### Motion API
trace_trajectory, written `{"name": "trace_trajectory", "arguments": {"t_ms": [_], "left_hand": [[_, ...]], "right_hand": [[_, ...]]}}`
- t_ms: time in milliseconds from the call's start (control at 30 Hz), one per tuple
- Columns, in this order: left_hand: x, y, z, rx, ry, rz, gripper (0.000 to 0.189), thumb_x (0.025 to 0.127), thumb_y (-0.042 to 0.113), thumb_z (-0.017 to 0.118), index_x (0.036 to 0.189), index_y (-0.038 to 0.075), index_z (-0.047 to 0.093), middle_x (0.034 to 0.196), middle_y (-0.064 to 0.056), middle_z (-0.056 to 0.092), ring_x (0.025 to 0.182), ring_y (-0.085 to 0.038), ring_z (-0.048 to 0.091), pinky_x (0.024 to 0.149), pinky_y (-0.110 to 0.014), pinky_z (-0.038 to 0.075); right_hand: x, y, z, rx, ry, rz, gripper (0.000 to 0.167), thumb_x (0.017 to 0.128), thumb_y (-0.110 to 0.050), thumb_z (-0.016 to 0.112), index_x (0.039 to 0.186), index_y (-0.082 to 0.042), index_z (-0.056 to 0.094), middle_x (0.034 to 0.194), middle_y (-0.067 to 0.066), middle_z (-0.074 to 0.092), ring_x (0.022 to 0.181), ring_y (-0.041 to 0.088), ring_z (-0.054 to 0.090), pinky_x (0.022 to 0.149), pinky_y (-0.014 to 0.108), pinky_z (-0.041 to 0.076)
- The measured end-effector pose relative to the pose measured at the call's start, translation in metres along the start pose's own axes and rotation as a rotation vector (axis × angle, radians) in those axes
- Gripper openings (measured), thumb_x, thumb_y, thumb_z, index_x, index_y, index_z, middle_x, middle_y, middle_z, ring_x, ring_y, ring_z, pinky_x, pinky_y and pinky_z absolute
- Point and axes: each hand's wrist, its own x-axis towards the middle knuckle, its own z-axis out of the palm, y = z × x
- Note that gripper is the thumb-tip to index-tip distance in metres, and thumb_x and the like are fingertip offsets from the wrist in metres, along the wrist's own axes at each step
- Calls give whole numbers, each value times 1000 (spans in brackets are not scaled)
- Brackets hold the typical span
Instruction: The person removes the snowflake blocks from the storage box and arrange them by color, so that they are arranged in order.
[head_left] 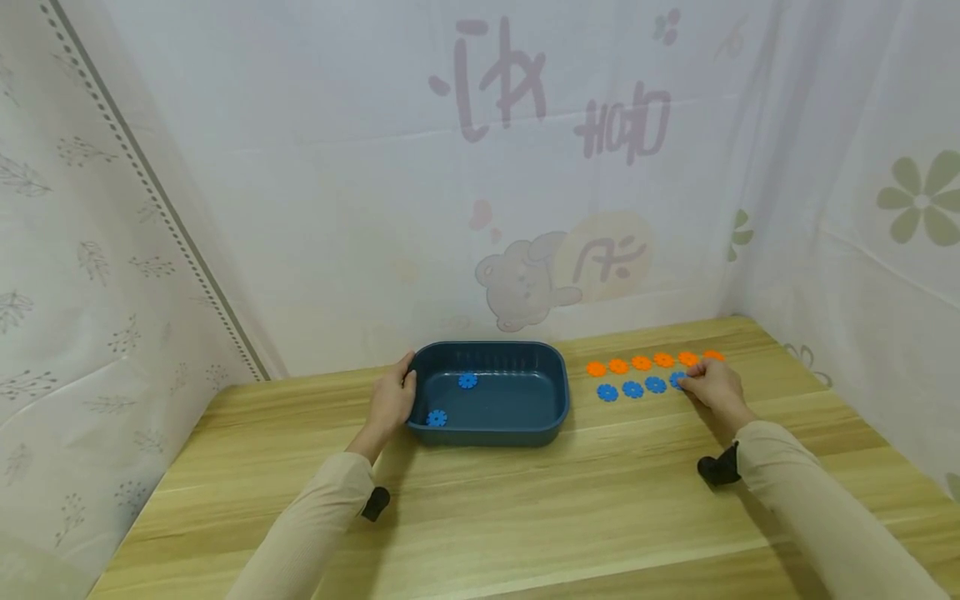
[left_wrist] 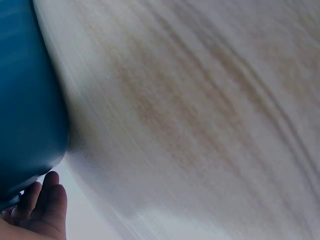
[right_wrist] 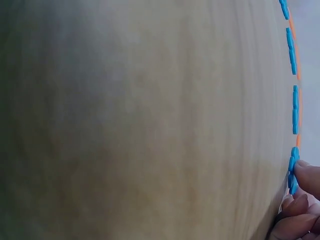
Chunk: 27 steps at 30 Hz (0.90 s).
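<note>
My left hand [head_left: 392, 397] grips the left end of a dark blue plastic basin [head_left: 487, 436], thumb over the rim; in the left wrist view its fingers [left_wrist: 52, 205] press against the basin's outer wall. Two blue flower-shaped discs lie inside: one near the back [head_left: 467, 381], one at the front left corner [head_left: 437, 417]. On the right, my right hand [head_left: 716, 387] pinches the rightmost blue flower disc [head_left: 678, 381] of a row; the right wrist view shows the thumb on this disc [right_wrist: 293, 172], which looks slightly tilted. Other blue discs [head_left: 633, 389] lie to its left.
Behind the blue row runs a row of several orange flower discs [head_left: 641, 363], the last partly covered by my right hand. The wooden table [head_left: 540, 517] meets a printed white curtain [head_left: 360, 208] at the back. Black straps [head_left: 720, 467] sit at both wrists.
</note>
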Motion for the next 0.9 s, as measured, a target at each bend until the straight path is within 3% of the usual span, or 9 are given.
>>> {"name": "trace_trajectory", "arguments": {"t_ms": [533,900], "left_hand": [[0,1,0,-1,6,-3,43,98,8,41,141,-1,41,141,-22,43,129,-37,42,105,-49,37],[-2,1,-1,-1,11,10,43,99,8,41,140,-3,41,141,-21,43,129,-37,42,105,-49,37]], "right_hand": [[0,-2,-2,-48,-10,-30,27,88,-15,63,95,11,60,91,24,60,86,37,55,73,44,46],[-4,-1,1,28,14,4,31,91,-17,58,104,11,58,98,25,60,88,35,55,73,40,48]]}}
